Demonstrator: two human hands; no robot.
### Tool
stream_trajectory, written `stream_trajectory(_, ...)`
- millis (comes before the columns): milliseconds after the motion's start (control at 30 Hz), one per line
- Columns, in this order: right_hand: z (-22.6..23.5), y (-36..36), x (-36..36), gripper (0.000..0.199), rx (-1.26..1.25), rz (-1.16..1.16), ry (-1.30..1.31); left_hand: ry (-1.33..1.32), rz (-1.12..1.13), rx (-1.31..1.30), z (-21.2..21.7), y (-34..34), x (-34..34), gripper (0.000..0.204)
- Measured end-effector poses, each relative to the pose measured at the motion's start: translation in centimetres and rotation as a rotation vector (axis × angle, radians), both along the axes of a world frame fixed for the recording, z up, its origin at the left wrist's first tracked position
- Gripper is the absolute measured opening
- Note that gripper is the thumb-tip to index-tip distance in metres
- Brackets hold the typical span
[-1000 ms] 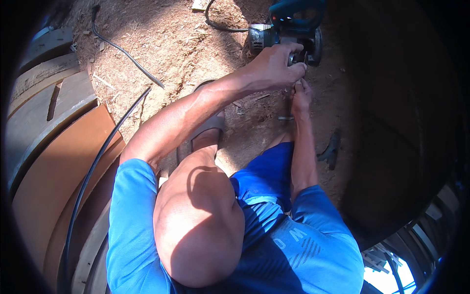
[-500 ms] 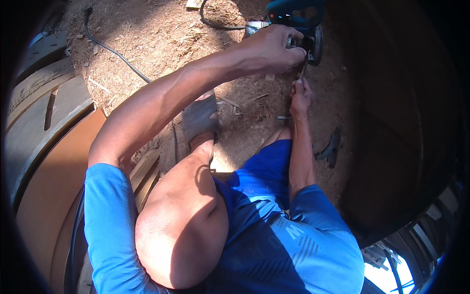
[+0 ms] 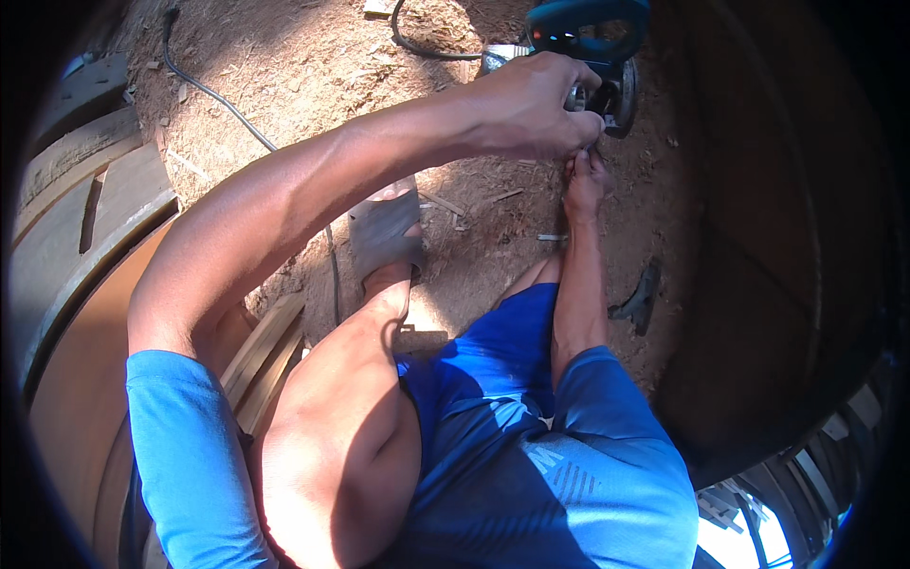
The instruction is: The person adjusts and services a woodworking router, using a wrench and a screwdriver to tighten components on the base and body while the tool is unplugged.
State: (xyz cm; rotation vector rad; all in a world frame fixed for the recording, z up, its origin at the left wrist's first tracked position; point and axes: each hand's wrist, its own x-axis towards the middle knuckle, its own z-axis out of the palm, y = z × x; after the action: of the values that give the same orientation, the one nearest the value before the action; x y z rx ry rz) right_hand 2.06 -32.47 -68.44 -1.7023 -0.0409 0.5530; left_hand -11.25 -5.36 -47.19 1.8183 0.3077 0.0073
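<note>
At the top of the view a corded power tool with a teal loop handle (image 3: 571, 13) and a dark round end rests on the sawdust-covered ground. My left hand (image 3: 533, 106) reaches over to it, fingers curled against a round metal part on its near side. Just below, my right hand (image 3: 584, 192) is closed, thumb and fingers pinching a thin rod-like piece. Its tip points up toward the tool, close beneath my left fingertips. Most of that thin piece is hidden now, so its exact kind does not show.
A black cable (image 3: 220, 99) runs over the sawdust (image 3: 294, 57) at left. Curved wooden boards (image 3: 85, 204) and narrow slats (image 3: 261, 356) lie along the left side. My sandalled foot (image 3: 384, 232) is mid-ground. On the right stand a large dark panel (image 3: 758, 237) and a dark object (image 3: 643, 299).
My left hand and the power tool appear slightly farther right. My right hand is closer to the left fingertips, and less of the thin rod shows than before.
</note>
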Motion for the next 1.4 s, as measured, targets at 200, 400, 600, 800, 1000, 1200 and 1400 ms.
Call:
stream_trajectory(200,0.6,0.2,0.2,0.032,0.101,0.019,0.133,-0.031,0.014,-0.077,-0.4,-0.7,0.1,0.055)
stream_trajectory(400,5.5,2.5,-1.3,0.035,0.104,-0.02,0.215,-0.033,0.051,-0.091,-0.8,-0.8,-0.2,0.053)
stream_trajectory(600,4.7,1.5,0.1,0.02,-0.034,0.033,0.099,-0.033,0.027,-0.035,-0.4,-0.7,0.1,0.052)
stream_trajectory(800,4.0,1.0,1.0,0.027,-0.045,0.062,0.082,-0.025,0.038,-0.035,-1.1,-1.2,0.3,0.053)
stream_trajectory(1000,10.8,3.3,-1.2,0.016,-0.14,0.165,0.082,-0.045,-0.031,-0.133,-0.2,-3.7,-2.4,0.056)
stream_trajectory(1200,8.0,3.3,-2.3,0.017,-0.093,0.158,-0.028,-0.034,-0.07,-0.201,-4.4,-9.5,-4.4,0.07)
stream_trajectory(1400,10.4,5.7,-2.9,0.022,-0.3,0.18,-0.239,-0.155,0.097,-0.398,-7.1,-12.5,-3.9,0.067)
